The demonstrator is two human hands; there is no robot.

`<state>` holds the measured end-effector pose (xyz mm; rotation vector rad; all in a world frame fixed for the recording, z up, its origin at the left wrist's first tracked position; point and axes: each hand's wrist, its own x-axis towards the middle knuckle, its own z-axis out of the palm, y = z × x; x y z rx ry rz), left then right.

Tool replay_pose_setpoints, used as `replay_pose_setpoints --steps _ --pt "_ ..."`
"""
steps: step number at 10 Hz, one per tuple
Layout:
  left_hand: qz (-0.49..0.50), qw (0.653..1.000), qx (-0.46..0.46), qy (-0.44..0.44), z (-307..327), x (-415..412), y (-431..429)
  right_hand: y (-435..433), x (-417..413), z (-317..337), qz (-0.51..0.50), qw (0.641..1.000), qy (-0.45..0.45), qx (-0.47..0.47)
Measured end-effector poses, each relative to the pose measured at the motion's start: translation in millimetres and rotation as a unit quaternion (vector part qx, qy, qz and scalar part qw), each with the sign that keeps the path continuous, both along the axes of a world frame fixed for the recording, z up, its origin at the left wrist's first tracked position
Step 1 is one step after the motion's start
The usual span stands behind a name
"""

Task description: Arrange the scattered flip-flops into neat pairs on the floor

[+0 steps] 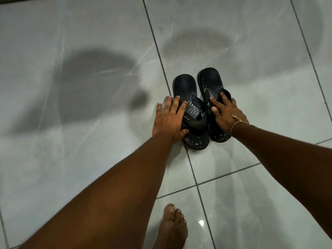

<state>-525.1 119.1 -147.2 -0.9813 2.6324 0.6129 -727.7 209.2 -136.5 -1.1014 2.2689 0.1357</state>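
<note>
Left flip-flop (185, 87), right flip-flop (210, 78) side by side just beyond bare foot (173, 229), probably touching. Left hand (168, 121), right hand (226, 115) each flat on one, fingers straight, pressing, not gripping. Light, bendy rubber, likely slides readily on glossy tile (89, 159); push sole edge or lift by strap (196, 123).

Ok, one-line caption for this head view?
Paired dark flip-flops side by side on grey floor tiles, left hand and right hand resting on them.

Two black flip-flops side by side on grey tiled floor (89, 123): left flip-flop (184, 85) under left hand (168, 121), right flip-flop (210, 79) under right hand (226, 115); bare foot (173, 229) nearby.
</note>
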Motion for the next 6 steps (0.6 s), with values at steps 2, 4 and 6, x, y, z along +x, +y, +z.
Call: replay_pose_setpoints --steps 2,4,6 --pt "0.016 1.0 -0.007 0.01 -2 -1 4 0 1 2 0.015 1.0 0.01 0.015" --pt "0.101 0.993 0.01 0.063 14 23 13 10 18 24 0.062 0.991 0.116 -0.011" --pt "0.174 0.981 0.077 0.043 103 139 27 35 88 103 0.049 0.993 0.081 -0.069"
